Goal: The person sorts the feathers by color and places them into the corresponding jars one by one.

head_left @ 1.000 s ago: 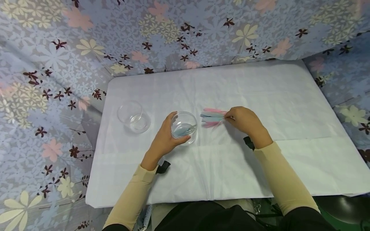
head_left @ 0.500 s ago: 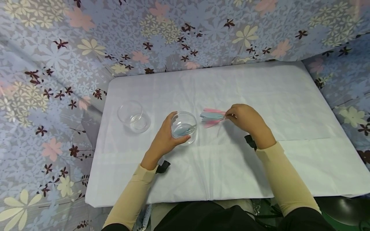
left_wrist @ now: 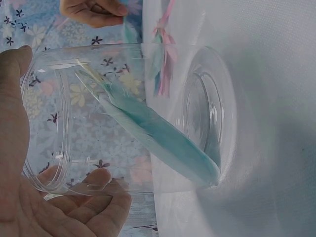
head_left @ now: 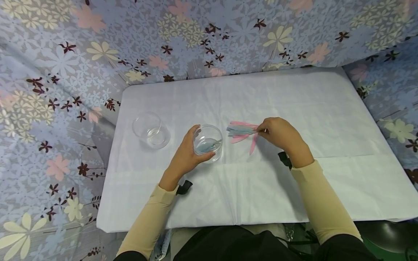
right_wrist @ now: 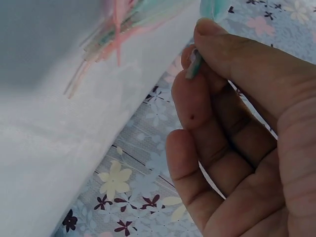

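My left hand (head_left: pixel 186 156) holds a clear jar (head_left: pixel 207 132) with the thumb and fingers curled around its sides. Inside it blue-green feathers (left_wrist: pixel 148 131) lean at a slant, quills toward the mouth. To the right of the jar, my right hand (head_left: pixel 280 135) pinches a blue-green feather (right_wrist: pixel 194 68) by its quill between thumb and fingers; its vane shows above the thumb in the right wrist view. Just beneath that hand a loose bunch of pink and blue feathers (head_left: pixel 240 131) lies on the table, quills toward the hand and partly hidden by it.
Another clear jar (head_left: pixel 151 127) stands on the left part of the table. White cloth (head_left: pixel 294 98) covers the tabletop. Floral curtains (head_left: pixel 209 40) hang behind it and at both sides.
The right hand has shifted slightly to the right over the bunch. One pink feather has swung out toward the near side of the table. The left hand and the jar have stayed put.
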The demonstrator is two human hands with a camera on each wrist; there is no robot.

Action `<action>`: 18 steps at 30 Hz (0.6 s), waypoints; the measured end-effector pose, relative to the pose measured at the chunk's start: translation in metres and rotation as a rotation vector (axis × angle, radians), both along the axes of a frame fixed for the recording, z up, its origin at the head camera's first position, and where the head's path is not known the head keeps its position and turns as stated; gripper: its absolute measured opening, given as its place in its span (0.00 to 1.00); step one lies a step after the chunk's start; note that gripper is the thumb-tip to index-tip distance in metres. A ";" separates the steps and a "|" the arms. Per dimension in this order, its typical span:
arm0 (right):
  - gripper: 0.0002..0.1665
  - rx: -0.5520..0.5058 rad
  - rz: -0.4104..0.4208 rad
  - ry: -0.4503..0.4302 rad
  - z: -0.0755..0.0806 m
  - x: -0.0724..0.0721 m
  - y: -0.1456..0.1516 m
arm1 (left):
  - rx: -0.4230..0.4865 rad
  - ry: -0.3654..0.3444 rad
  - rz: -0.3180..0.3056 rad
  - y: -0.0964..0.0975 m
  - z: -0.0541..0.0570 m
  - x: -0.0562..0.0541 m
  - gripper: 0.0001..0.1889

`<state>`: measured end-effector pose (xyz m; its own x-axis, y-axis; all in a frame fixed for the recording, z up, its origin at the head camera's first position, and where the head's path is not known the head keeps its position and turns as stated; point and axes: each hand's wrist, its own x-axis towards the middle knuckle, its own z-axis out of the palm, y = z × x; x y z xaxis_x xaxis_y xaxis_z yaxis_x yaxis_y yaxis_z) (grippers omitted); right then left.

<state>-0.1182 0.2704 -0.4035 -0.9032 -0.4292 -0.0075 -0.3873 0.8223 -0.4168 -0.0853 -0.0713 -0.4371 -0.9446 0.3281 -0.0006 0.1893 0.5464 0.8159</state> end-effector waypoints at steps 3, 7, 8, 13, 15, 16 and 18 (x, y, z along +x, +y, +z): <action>0.09 -0.024 0.019 0.042 0.003 0.000 0.000 | 0.002 -0.004 0.001 0.000 0.000 0.000 0.56; 0.09 -0.075 0.071 0.123 0.012 0.001 -0.007 | -0.004 -0.009 -0.001 -0.001 0.000 0.000 0.56; 0.08 -0.085 0.088 0.145 0.016 0.002 -0.010 | -0.003 -0.009 0.000 -0.001 0.000 0.000 0.56; 0.07 -0.123 0.180 0.239 0.044 0.007 -0.034 | -0.002 -0.001 0.011 -0.003 0.000 -0.001 0.56; 0.07 -0.128 0.209 0.262 0.054 0.009 -0.044 | -0.003 0.002 0.010 -0.003 0.000 -0.001 0.56; 0.06 -0.123 0.225 0.269 0.058 0.010 -0.049 | -0.003 0.002 0.008 -0.003 0.000 -0.001 0.56; 0.06 -0.094 0.261 0.270 0.065 0.010 -0.061 | -0.004 0.000 0.009 -0.003 -0.001 -0.001 0.56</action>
<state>-0.1083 0.2090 -0.3389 -0.7276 -0.6324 0.2660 -0.6846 0.6444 -0.3406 -0.0867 -0.0745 -0.4385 -0.9474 0.3200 -0.0022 0.1843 0.5514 0.8136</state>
